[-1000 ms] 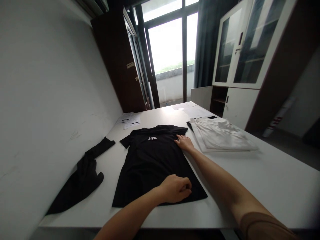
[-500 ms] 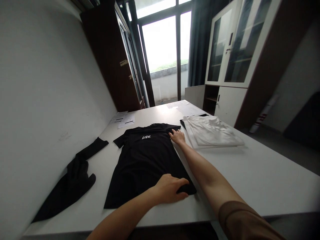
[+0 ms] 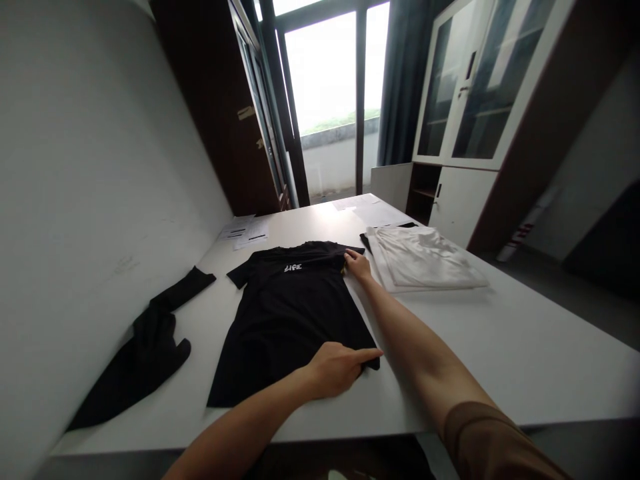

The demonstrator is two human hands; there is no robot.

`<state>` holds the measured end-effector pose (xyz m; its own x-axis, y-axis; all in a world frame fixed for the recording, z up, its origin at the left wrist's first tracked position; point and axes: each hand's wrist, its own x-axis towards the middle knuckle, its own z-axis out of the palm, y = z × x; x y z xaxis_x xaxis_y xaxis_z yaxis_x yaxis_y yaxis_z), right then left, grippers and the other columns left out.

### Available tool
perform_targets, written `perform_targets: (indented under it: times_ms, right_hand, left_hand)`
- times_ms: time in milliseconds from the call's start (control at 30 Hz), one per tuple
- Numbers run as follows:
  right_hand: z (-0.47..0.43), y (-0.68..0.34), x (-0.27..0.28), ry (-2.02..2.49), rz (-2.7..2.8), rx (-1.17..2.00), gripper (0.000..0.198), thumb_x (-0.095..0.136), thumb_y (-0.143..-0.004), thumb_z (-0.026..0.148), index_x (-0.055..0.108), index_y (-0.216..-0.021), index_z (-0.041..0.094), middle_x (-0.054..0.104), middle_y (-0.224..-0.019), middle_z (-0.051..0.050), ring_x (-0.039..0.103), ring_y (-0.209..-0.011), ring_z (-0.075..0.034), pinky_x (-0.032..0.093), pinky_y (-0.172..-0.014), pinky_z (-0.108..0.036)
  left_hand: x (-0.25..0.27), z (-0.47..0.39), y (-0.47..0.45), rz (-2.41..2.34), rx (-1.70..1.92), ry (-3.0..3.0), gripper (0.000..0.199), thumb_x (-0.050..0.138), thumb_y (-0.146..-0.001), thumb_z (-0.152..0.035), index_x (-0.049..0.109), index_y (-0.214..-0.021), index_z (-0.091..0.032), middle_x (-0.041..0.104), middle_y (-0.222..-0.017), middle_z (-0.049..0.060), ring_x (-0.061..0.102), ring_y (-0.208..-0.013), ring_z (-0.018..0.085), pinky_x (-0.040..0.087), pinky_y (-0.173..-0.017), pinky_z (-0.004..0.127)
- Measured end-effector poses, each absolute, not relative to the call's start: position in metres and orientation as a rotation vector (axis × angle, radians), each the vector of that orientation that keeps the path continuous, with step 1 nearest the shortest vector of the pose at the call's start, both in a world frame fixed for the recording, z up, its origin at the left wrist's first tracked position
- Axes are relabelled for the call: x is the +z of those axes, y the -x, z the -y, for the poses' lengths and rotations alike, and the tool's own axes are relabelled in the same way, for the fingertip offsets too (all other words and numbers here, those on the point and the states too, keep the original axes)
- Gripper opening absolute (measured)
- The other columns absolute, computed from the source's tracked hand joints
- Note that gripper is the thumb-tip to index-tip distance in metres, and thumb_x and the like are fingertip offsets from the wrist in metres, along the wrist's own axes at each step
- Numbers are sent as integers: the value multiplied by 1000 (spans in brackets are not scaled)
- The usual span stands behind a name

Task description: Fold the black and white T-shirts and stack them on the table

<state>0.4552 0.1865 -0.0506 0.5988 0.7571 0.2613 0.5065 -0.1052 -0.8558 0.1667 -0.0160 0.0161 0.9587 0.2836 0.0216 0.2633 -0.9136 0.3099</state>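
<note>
A black T-shirt (image 3: 285,313) lies spread on the white table (image 3: 500,347), its collar pointing away from me and a small white print on its upper chest. My right hand (image 3: 359,267) pinches the shirt's right edge just below the sleeve. Down at the near right corner, my left hand (image 3: 336,368) grips the hem, with the index finger stretched along the fabric; its thumb is mostly hidden.
Another black garment (image 3: 145,353) lies crumpled by the wall on the left. Folded white clothes (image 3: 425,260) are stacked on the right, with something black beneath. Papers (image 3: 245,230) rest at the far left of the table, and a glass-door cabinet (image 3: 465,87) stands beyond.
Both hands have closed on the shirt's right edge. The near right corner has drawn in and lifted slightly, and the view has shifted a little.
</note>
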Motion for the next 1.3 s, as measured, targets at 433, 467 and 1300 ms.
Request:
perform_targets:
  times_ms: [433,467,1300]
  right_hand:
    - [-194,-448,-54,1571,1007,315,50,60,-90,38,65,-135,17,66,-138,-12,61,-127,-28,44,-112,-42]
    - [-194,-448,-55,1590,1006,294,50,59,-91,37,65,-136,17,65,-138,-13,61,-128,-28,44,-112,-42]
    - [-220,-464,-45,1882,771,-53,48,48,-93,35,56,-134,12,49,-131,-23,49,-124,-38,38,-107,-52]
  left_hand:
    - [28,11,-171,-468,36,-2789,48,47,-97,-17,62,-138,-36,79,-109,-1,75,-93,19,54,-87,29]
    - [29,12,-172,-473,22,-2795,45,47,-97,-17,65,-134,-35,79,-109,-1,75,-94,19,54,-87,29]
    - [24,74,-183,-938,384,-2763,74,74,-84,-51,43,-148,-28,59,-122,9,57,-106,28,50,-93,43]
